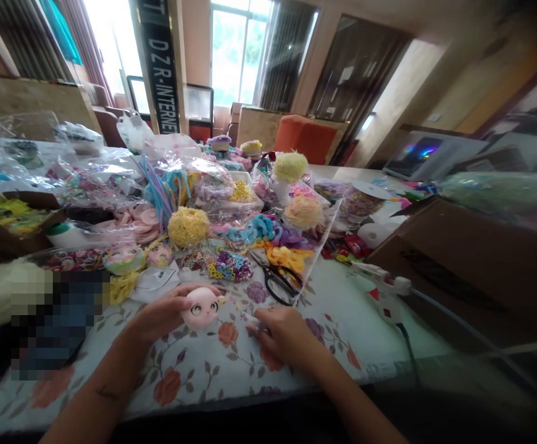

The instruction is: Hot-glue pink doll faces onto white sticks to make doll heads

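My left hand [166, 314] is closed around a pale pink doll head [201, 308] with large painted eyes, its face turned toward me. Beside the head, a short strand of small pastel beads [229, 302] reaches toward my right hand [282, 333]. That hand's fingers are pinched together on something small and pale that I cannot make out. From behind its knuckles a thin white strip [319, 253] slants up to the right; whether the hand holds it is unclear. Black-handled scissors [281, 280] lie just beyond the right hand.
Yellow yarn balls [188, 227], bagged beads [231, 265] and fuzzy craft stems [157, 191] crowd the table's far side. On the right stand a white power strip [384, 296] and a cardboard box [453, 265]. More doll heads [123, 258] lie left, near a pixelated dark patch.
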{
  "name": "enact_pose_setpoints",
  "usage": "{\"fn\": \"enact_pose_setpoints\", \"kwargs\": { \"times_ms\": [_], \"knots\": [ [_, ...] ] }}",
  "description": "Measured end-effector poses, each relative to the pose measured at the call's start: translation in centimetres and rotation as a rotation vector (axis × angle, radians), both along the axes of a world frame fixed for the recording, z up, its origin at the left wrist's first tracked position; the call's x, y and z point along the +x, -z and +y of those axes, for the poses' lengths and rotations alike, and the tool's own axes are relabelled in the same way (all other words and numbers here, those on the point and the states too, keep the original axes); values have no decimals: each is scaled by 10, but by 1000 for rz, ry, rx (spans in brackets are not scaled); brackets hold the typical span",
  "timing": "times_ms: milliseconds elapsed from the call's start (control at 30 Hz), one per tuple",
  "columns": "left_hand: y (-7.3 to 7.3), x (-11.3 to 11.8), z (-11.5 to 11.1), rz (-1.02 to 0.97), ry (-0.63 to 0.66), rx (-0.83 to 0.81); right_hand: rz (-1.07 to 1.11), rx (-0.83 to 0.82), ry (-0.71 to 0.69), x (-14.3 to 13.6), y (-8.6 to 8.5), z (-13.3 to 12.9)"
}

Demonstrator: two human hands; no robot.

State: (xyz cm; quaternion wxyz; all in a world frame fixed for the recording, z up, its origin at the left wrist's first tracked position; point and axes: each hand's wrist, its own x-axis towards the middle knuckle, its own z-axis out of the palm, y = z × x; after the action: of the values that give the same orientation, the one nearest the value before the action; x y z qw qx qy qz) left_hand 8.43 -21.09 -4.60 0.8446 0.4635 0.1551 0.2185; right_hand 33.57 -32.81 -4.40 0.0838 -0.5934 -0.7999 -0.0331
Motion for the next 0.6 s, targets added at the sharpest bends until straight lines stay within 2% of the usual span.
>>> {"fn": "enact_pose_setpoints", "kwargs": {
  "times_ms": [100, 233, 400, 500, 600],
  "knots": [
    [0, -3, 4, 46, -12, 3, 29, -96, 36, 2, 3, -1],
    [-2, -8, 6, -3, -49, -5, 105, -163, 83, 8, 4, -5],
    [-1, -8, 8, -99, -181, -117, 158, -213, 160, 13, -3, -9],
    [1, -4, 8, -163, -293, -224, 144, -195, 169, 14, -10, -12],
    [0, 3, 6, -190, -391, -288, 188, -98, 135, 8, -15, -11]
  ]
}}
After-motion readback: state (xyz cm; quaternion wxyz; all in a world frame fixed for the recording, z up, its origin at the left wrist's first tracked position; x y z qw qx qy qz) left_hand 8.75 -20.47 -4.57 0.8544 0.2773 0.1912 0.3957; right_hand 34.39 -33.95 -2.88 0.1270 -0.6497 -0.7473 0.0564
